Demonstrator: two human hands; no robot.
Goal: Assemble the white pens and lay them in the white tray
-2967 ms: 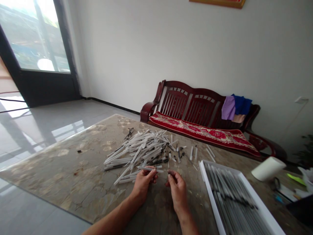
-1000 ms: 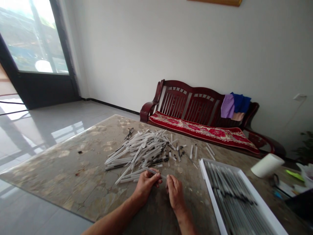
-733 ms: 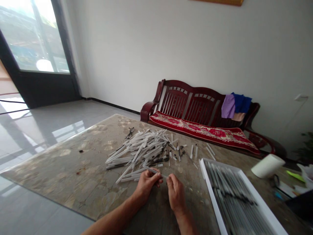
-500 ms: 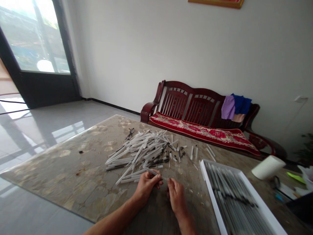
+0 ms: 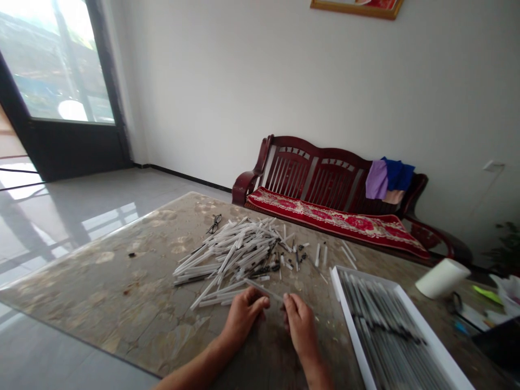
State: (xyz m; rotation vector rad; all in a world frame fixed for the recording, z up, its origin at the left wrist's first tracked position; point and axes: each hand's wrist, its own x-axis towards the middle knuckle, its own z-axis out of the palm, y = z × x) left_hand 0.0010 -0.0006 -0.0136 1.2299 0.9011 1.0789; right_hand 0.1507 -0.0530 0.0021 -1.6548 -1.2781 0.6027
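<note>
My right hand [image 5: 299, 322] pinches one end of a thin, translucent pen tube [image 5: 270, 290] between thumb and fingers. The tube slants up and left, passing just beyond my left hand [image 5: 246, 313]. My left fingers are curled in with the thumb against them; whether they grip anything is hidden. Beyond both hands lies a loose pile of white pen tubes [image 5: 231, 246]. Small black and clear pen parts [image 5: 298, 257] are scattered at its right side. To the right, a white box [image 5: 353, 338] holds rows of grey translucent pens [image 5: 385, 325] with dark bands.
A patterned tabletop [image 5: 101, 292] spreads under everything. Eyeglasses [image 5: 214, 223] lie behind the pile. A white roll [image 5: 442, 278] rests on its side beyond the box. Past the table stands a dark red wooden bench [image 5: 317, 168] with a red cover.
My right hand has shifted slightly right, and my hands are a little farther apart. The tube now shows more clearly beyond my left fingers. The camera view has tilted slightly.
</note>
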